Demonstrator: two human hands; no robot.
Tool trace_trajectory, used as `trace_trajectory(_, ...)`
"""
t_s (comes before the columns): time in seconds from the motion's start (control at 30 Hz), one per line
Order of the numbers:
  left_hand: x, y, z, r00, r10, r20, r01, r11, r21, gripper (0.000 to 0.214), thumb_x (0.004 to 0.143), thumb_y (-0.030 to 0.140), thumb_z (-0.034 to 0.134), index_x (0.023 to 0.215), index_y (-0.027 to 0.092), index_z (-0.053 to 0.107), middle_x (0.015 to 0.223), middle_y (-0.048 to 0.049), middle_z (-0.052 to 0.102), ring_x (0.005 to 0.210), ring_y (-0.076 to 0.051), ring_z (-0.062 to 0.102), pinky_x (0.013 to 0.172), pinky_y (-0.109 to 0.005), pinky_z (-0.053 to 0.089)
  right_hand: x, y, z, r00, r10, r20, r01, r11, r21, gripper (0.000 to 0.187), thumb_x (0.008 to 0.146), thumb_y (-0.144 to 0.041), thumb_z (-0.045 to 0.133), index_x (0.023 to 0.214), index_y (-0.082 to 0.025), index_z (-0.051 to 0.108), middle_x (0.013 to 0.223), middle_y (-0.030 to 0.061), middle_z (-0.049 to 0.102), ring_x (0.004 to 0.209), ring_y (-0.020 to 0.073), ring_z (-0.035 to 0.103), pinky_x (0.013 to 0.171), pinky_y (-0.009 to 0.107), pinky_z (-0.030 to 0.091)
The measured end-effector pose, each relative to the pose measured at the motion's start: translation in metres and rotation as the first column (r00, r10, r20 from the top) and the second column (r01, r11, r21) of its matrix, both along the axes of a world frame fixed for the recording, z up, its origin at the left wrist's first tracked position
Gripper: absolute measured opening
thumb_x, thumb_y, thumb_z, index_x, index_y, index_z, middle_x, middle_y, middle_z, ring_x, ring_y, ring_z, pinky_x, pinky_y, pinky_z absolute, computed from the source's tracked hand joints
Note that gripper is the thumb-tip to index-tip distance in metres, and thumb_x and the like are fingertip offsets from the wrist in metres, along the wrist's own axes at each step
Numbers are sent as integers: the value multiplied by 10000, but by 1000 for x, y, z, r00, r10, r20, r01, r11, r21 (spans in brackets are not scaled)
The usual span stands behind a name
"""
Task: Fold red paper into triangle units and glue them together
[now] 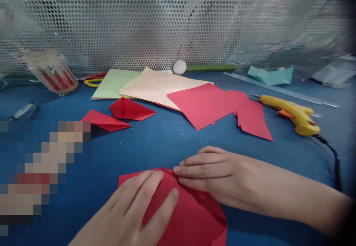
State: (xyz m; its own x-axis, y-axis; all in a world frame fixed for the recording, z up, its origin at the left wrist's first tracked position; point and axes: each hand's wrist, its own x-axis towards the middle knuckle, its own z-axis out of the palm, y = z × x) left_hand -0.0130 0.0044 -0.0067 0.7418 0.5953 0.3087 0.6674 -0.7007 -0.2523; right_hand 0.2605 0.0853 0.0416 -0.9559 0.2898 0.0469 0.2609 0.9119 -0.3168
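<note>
A sheet of red paper (178, 216) lies on the blue table in front of me, its right side folded over. My left hand (139, 205) rests flat on its left part with the fingers stretched out. From the right, my right hand (219, 175) lies with outstretched fingers along the fold near the paper's top corner. Behind the hands lie two folded red paper pieces (132, 109), and several flat red sheets (205, 103) are farther right.
A yellow glue gun (292, 114) with a black cord lies at right. Pale paper sheets (161, 85) and scissors (94, 82) sit at the back, near a glass jar (54, 73). A metal mesh (139, 23) stands behind. Another person's pixelated arm (47, 164) reaches in from the left.
</note>
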Motion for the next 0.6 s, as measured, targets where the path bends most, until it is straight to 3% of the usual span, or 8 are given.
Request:
trace_trajectory(0.23,0,4,17,996,-44,-80,42,999,-21,358,1098,109,257,1364,239,459,1340,-65,614,1262,-244,473,1019,-343,372,0,2,-3,999,-2,-35,0,999,-48,387,1097,-189,375,1385,-111,622,1442,134,615,1378,109,527,1185,265,319)
trace_trajectory(0.5,4,2,1,995,-69,66,69,998,-11,335,1101,128,265,1306,227,510,1337,-56,624,1296,-265,452,1075,-387,318,0,1,-2,999,-22,-25,20,998,-57,407,1104,-191,339,1375,-107,630,1435,127,621,1368,118,540,1176,269,345)
trace_trajectory(0.6,2,1,2,998,-58,36,58,998,-10,332,1096,126,292,1322,236,510,1321,-61,634,1278,-268,467,1058,-387,330,0,0,-3,999,-18,-30,16,999,-45,396,1101,-189,354,1370,-108,633,1438,128,619,1367,122,542,1174,276,343)
